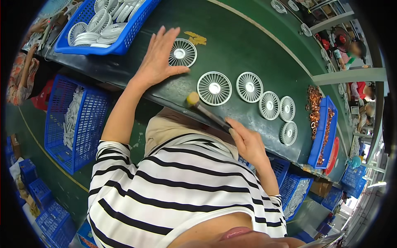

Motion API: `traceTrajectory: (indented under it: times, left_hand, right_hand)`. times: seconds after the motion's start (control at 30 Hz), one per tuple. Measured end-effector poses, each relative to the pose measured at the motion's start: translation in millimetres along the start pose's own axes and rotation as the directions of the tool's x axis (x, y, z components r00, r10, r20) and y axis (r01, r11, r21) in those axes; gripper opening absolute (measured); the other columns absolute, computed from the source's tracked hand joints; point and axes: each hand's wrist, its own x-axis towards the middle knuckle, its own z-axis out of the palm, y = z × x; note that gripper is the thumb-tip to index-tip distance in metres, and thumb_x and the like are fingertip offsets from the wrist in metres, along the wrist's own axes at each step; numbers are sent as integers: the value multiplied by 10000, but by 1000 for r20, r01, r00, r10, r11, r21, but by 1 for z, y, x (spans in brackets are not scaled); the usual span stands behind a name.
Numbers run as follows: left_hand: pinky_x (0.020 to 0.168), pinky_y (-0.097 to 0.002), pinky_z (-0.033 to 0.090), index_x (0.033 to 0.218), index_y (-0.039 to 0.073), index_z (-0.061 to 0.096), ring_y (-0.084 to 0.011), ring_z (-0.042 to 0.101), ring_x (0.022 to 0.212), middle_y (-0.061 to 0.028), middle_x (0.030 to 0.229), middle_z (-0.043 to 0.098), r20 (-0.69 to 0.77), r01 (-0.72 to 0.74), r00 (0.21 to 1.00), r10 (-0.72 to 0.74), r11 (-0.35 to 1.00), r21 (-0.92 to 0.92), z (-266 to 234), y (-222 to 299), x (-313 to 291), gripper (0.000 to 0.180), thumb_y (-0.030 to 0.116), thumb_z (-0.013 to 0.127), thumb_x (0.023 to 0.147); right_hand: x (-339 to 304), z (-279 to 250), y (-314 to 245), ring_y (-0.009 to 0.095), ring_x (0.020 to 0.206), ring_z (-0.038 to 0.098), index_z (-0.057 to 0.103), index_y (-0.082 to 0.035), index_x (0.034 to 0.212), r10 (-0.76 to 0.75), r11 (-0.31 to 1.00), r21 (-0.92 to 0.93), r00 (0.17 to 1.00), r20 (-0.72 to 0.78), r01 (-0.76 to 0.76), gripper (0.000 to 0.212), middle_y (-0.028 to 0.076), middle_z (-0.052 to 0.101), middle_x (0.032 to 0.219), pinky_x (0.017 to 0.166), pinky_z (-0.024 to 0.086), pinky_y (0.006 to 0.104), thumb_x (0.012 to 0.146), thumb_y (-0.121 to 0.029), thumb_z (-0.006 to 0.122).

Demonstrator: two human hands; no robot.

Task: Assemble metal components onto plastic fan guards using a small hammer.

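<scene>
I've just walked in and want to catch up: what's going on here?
A person's right hand holds a yellow-headed mallet near the table's front edge. Their left hand is spread at the edge of a white spoked disc; whether it grips it is unclear. Five more discs lie to the right, and a blue basket at upper left holds others.

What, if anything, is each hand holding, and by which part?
The right hand holds a hammer by its handle; the spread left hand appears to hold nothing.
</scene>
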Motion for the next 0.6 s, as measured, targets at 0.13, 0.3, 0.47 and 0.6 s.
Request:
traceTrajectory:
  times: [0.13,0.3,0.47,0.6]
  left_hand:
    - [1041,-459,366,1397,77,352,-388,450,1215,-210,1322,456,113,74,992,-51,975,-208,1,17,-5,903,278,807,643]
    - [952,-437,444,1415,100,313,-389,500,1140,-208,1257,496,116,127,989,-95,944,-306,5,37,-24,947,250,819,628]
    - [957,-437,443,1429,95,283,-387,505,1149,-223,1263,499,149,153,983,-107,926,-344,5,39,-22,981,233,827,625]
    - [961,-432,441,1439,90,259,-382,514,1148,-230,1258,504,166,189,977,-137,916,-354,6,37,-25,992,239,822,635]
  right_hand:
    - [20,-1,7,355,744,637,557,-146,1276,15,1000,1,964,-265,-16,337,204,655,957,682,512,389,945,-197,532]
    - [20,-21,-27,178,678,604,529,-10,1296,-16,965,232,911,-411,121,362,126,665,920,655,495,291,947,-100,501]
    - [42,8,-13,350,913,654,519,-57,1302,-102,993,23,946,-309,115,371,191,636,1132,776,514,344,932,-94,518]
    - [36,-1,-25,360,909,650,520,-96,1315,-109,974,141,915,-388,176,375,213,637,1087,757,515,347,940,-101,515]
